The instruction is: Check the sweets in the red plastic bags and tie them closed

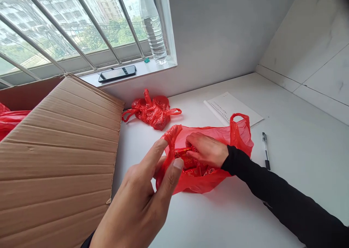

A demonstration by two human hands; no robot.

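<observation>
A thin red plastic bag [201, 186] lies open on the white table, with several shiny red packets [188, 161] inside, some with gold print. My left hand [147, 182] grips the bag by its left handle, thumb on the near side and index finger under the film. Reaching into the bag's mouth, my right hand [208, 148] has its fingers curled on a red packet at the left of the pile; part of the fingertips is hidden. The bag's other handle [240, 126] stands up beyond my right wrist.
A tied red bag [152, 110] sits by the wall. On the left is a big open cardboard box [60, 153] with red plastic inside. A notebook [234, 108] and a pen [265, 151] lie right. The sill holds a phone [117, 73] and a water bottle [154, 30].
</observation>
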